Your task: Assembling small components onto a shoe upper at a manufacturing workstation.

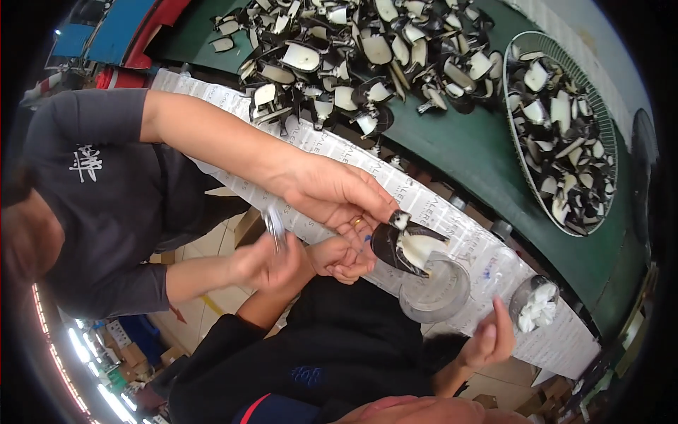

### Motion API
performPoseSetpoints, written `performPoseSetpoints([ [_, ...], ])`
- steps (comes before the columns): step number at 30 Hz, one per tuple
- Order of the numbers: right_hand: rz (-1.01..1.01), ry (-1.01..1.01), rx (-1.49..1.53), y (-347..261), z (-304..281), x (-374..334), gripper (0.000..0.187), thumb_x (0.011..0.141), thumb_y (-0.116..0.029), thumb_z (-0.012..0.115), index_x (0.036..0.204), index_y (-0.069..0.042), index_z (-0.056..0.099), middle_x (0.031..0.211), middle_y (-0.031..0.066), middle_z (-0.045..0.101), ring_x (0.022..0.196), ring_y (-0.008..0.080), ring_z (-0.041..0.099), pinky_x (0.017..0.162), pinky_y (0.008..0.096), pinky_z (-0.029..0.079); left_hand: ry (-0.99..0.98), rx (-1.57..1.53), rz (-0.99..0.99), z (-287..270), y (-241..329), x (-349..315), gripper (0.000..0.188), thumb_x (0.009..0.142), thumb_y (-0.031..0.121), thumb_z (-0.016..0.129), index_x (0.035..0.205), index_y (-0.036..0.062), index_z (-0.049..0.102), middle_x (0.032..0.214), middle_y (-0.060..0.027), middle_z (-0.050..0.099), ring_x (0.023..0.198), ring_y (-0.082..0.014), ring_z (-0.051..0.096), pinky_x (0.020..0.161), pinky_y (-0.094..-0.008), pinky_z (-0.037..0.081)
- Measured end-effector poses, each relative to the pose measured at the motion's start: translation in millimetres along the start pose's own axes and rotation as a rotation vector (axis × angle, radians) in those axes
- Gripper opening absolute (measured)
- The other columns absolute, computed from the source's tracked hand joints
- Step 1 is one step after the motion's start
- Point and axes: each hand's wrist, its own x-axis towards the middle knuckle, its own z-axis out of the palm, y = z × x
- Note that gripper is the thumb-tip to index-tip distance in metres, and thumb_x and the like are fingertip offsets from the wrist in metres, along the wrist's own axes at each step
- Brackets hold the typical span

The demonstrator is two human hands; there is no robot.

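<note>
My left hand (pixel 342 258) is closed, with its fingers curled, below a co-worker's outstretched hand (pixel 335 194). Whatever it holds, if anything, is hidden. My right hand (pixel 491 338) is raised near the table's front edge, thumb and fingers pinched together. Nothing nameable shows in that pinch. The co-worker's fingertips hold a dark, glossy curved piece (pixel 422 249) with a cream inner face and a small knob. It hangs over a round clear bowl (pixel 434 290). In the co-worker's other hand (pixel 265 267) is a blurred shiny metallic object (pixel 274 227).
Similar black-and-cream pieces (pixel 339 63) lie heaped on the green table (pixel 438 138). An oval wire basket (pixel 514 131) at the right holds several more. Printed paper (pixel 392 180) covers the near strip, where a small clear dish (pixel 519 290) contains white crumpled bits.
</note>
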Motion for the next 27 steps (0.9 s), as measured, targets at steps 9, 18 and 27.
performPoseSetpoints([
  [9, 0.32, -0.369, 0.033, -110.4, 56.0, 46.3, 0.027, 0.093, -0.021, 0.066, 0.08, 0.003, 0.064, 0.055, 0.003, 0.049, 0.051, 0.0069, 0.041, 0.048, 0.0242, 0.035, -0.002, 0.595, 0.288, -4.9, -14.0, -2.5, 0.043, 0.104, 0.041, 0.039, 0.114, 0.0055, 0.06, 0.057, 0.0042, 0.04, 0.035, -0.0021, 0.029, 0.036, -0.018, 0.025],
  [18, 0.375, -0.088, 0.401, -85.4, 143.6, 15.8, 0.028, 0.092, -0.021, 0.069, 0.103, 0.0, 0.053, 0.081, 0.003, 0.059, 0.058, 0.0045, 0.05, 0.043, 0.0195, 0.037, 0.101, 0.548, 0.346, -4.1, -23.6, -1.4, 0.039, 0.105, 0.042, 0.037, 0.111, 0.0105, 0.059, 0.057, 0.0067, 0.038, 0.035, -0.001, 0.028, 0.037, -0.0169, 0.023],
  [27, 0.204, 0.132, 0.599, -103.7, 152.3, 25.1, 0.023, 0.093, -0.018, 0.067, 0.104, 0.003, 0.061, 0.081, 0.001, 0.059, 0.074, 0.0065, 0.053, 0.066, 0.023, 0.045, 0.058, 0.581, 0.4, -4.3, -29.0, -2.7, 0.038, 0.106, 0.041, 0.036, 0.112, 0.0107, 0.059, 0.055, 0.0067, 0.037, 0.034, -0.0014, 0.026, 0.037, -0.0177, 0.023],
])
